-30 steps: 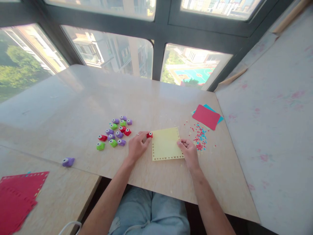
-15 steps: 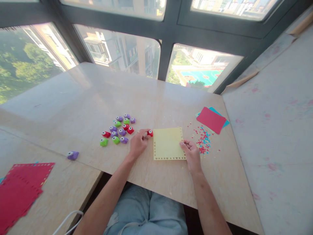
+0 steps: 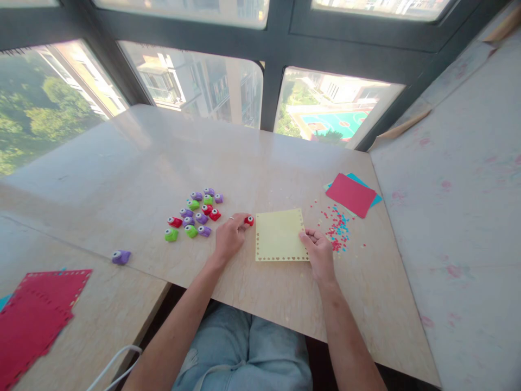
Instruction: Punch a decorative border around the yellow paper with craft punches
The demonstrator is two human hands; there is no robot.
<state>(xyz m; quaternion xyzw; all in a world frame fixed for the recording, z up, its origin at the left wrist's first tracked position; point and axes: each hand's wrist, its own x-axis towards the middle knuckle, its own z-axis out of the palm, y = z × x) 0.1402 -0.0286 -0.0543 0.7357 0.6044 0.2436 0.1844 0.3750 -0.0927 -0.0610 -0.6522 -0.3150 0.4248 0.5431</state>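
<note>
A red craft punch [image 3: 249,220] is held by my left hand [image 3: 231,237], its fingers closed around the far side of it. The punch sits at the left edge of a pale yellow sheet of paper [image 3: 280,234]; whether the edge is inside its slot I cannot tell. Small punched shapes line the sheet's left, bottom and right edges. My right hand [image 3: 319,252] pinches the sheet's right edge between thumb and fingers. To the left of my left hand stands a group of purple, green and red craft punches [image 3: 188,221].
Red and blue paper scraps [image 3: 340,231] lie scattered to the right. Behind them is a stack of red and blue cards [image 3: 352,194]. A lone purple punch [image 3: 121,257] stands at left, near punched red sheets [image 3: 40,320]. A white cable [image 3: 116,361] hangs at the table's front edge.
The view has shifted slightly. Both hands keep their grip, with the red punch still at the sheet's left edge; no other clear movement shows.
</note>
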